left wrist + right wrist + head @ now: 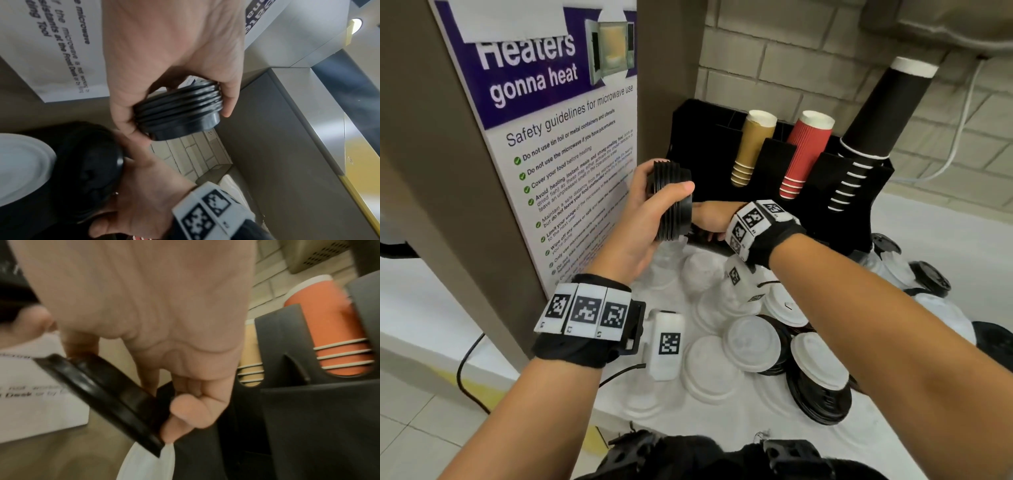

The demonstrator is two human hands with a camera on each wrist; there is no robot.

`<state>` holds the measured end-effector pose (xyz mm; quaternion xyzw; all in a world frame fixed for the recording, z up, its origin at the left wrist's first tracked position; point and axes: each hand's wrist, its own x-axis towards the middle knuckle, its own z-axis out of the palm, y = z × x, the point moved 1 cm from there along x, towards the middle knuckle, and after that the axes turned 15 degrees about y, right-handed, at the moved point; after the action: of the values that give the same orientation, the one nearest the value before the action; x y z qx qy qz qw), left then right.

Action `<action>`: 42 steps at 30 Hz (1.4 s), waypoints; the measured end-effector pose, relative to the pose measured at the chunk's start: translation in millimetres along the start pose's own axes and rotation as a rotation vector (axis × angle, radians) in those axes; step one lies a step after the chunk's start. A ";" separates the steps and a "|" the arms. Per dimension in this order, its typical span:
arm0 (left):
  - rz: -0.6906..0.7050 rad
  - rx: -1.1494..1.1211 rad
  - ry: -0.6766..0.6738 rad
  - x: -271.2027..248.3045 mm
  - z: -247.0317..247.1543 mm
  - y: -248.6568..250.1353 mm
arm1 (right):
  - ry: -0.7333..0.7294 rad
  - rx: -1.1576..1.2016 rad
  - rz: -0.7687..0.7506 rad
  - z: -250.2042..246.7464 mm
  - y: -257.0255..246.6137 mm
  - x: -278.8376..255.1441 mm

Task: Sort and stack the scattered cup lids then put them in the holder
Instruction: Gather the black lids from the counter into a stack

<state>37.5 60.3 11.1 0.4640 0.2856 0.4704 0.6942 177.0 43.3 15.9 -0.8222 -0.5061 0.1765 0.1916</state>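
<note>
Left hand point(650, 212) grips a stack of black lids point(671, 202), thumb curled over the near side and fingers wrapped round the far side, with the stack turned on its side and raised above the counter point(825, 442). In the left wrist view the same stack point(179, 113) shows several nested rims, the thumb and fingers closing on it from both sides. The stack sits at 9 o'clock from the black holder point(804, 219), just in front of the holder's left end.

Right hand point(714, 217) reaches in at 3 o'clock from the stack, low against the holder's front. In the right wrist view this hand point(156, 308) pinches a single black lid point(102, 395) by its rim, fingers curled round the edge; the lid is tilted steeply. The left wrist view shows that lid point(90, 164) directly at 7 o'clock from the held stack, close to it; whether the two touch cannot be determined.

Loose lids lie on the counter at 6 o'clock from the hands: white lids point(751, 342) scattered and partly overlapping, and a low pile of black lids point(822, 397) with one white lid point(820, 359) on top. More black and white lids lie at 3 o'clock beside the holder's base.

Holder contents: brown cups point(751, 147), red cups point(806, 154) and black cups point(876, 113), each stack inverted in its own slot. A microwave safety poster point(551, 144) hangs on the panel at 9 o'clock.
</note>
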 end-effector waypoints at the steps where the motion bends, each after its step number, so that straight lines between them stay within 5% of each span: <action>1: 0.005 0.004 0.005 -0.5 1.5 -1.5 | 0.061 0.073 0.016 -2.7 5.2 -1.5; 6: -0.002 0.007 0.042 -3.6 4.8 -10.9 | 0.101 0.490 0.146 -19.5 31.6 -18.8; 11: -0.074 0.031 -0.021 -12.2 10.0 -18.4 | 0.067 0.894 -0.012 -29.2 45.3 -51.1; 16: -0.128 0.039 -0.093 -22.7 16.4 -21.8 | 0.057 0.867 -0.194 -29.6 48.1 -76.4; 27: -0.142 0.002 -0.063 -38.3 24.3 -22.9 | 0.163 0.836 -0.325 -26.2 44.6 -105.4; 38: -0.133 0.040 -0.088 -38.5 27.7 -26.6 | 0.136 0.867 -0.289 -31.1 56.3 -106.8; 42: -0.087 0.024 -0.026 -31.8 26.2 -23.4 | 0.215 0.722 -0.138 -42.8 66.4 -88.3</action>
<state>55.9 18.3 -0.9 0.4654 0.3019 0.4301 0.7122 210.9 -69.5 28.5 -0.6796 -0.4424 0.2428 0.5324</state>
